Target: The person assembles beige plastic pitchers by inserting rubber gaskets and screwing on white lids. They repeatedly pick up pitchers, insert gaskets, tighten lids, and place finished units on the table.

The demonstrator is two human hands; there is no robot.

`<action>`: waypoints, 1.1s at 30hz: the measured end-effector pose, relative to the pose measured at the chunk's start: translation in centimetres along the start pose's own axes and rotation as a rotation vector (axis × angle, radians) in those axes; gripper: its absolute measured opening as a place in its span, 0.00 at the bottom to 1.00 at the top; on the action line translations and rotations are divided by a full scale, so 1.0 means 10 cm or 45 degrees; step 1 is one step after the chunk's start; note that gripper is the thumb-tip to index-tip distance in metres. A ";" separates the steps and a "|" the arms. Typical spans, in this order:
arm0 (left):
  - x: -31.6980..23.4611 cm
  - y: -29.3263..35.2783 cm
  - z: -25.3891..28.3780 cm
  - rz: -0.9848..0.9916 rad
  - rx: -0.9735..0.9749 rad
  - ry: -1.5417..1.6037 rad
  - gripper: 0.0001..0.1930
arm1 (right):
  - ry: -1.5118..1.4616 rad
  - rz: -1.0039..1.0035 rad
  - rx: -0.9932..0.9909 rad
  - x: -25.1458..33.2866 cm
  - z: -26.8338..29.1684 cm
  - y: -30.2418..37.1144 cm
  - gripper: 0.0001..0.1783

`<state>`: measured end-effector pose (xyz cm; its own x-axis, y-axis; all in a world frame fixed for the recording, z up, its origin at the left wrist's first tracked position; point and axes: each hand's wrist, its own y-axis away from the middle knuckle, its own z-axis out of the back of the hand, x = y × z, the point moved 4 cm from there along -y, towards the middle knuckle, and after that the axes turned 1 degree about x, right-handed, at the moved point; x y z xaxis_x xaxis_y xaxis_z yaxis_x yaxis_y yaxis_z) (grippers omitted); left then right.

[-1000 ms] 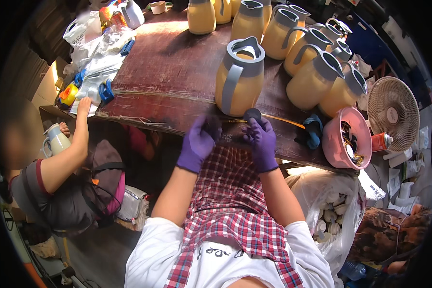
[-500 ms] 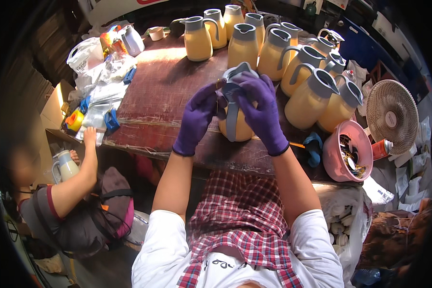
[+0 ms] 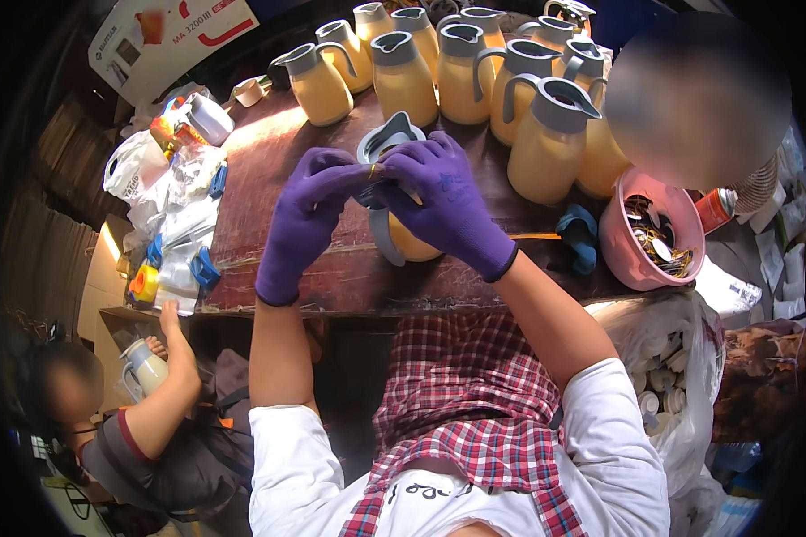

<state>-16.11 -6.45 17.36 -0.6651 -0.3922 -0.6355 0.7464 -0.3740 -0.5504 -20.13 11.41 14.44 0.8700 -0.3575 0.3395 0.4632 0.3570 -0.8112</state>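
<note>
A cream-bodied jug (image 3: 414, 240) with a grey collar and handle stands upright on the table in front of me. Both my hands wear purple gloves and meet above its handle. My left hand (image 3: 315, 199) is closed in a pinch, with a thin yellow strip (image 3: 373, 170), like a wire tie, at the fingertips. Curled beside it, my right hand (image 3: 439, 190) is closed too, its fingertips against the same strip. The gloves cover part of the jug's collar and handle, and the strip's ends are hidden.
Several similar jugs (image 3: 551, 148) crowd the table's far right. A pink bowl (image 3: 631, 255) of wires and discs sits by the right edge, near a blue cloth (image 3: 579, 237). Plastic bags (image 3: 184, 201) cover the left side. A seated co-worker (image 3: 166, 394) holds another jug; a blurred head is at upper right.
My hands have come together over the jug's handle, pinching the yellow strip. My view has shifted, and a blurred head now covers the fan at the right.
</note>
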 end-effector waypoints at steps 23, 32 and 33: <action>0.25 0.18 -0.14 0.383 -0.399 0.635 0.14 | -0.031 0.000 -0.116 0.01 -0.01 0.06 0.09; 0.35 -0.17 0.03 0.083 -0.266 -0.005 0.20 | -0.203 -0.082 -0.008 0.07 0.09 0.08 0.22; 0.48 -0.18 0.02 0.143 -0.283 0.124 0.19 | -0.205 -0.081 -0.016 0.04 0.06 0.10 0.23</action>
<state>-20.67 -7.79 15.44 -0.5807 -0.3337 -0.7426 0.8090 -0.1347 -0.5721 -19.20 12.10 14.03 0.8553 -0.2361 0.4613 0.5169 0.3270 -0.7911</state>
